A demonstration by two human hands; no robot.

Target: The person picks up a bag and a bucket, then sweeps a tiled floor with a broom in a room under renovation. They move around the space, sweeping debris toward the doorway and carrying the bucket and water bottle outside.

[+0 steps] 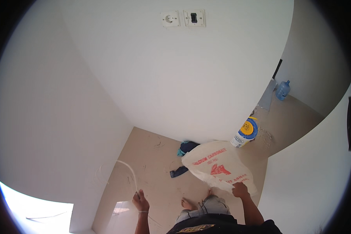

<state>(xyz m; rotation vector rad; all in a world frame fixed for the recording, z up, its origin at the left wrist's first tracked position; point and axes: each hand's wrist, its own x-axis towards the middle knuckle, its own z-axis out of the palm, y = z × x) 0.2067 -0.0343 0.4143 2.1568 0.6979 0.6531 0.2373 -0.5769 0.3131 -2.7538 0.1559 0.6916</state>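
My left hand (140, 201) is closed around the lower end of a thin white cable-like strip (133, 171). From the fist the strip arcs up and to the left, its far part faint against the pale wall. My right hand (240, 190) grips the near edge of a large white woven sack (206, 156) with red print. The sack hangs spread out in front of me, to the right of my legs. Its underside and any contents are hidden.
Dark clothing (189, 147) and a dark blue cloth piece (179, 172) lie left of the sack. Beyond it stands a white bucket (240, 140) with a blue and yellow lid. A blue water jug (283, 91) stands farther back. Wall sockets (170, 18) are ahead.
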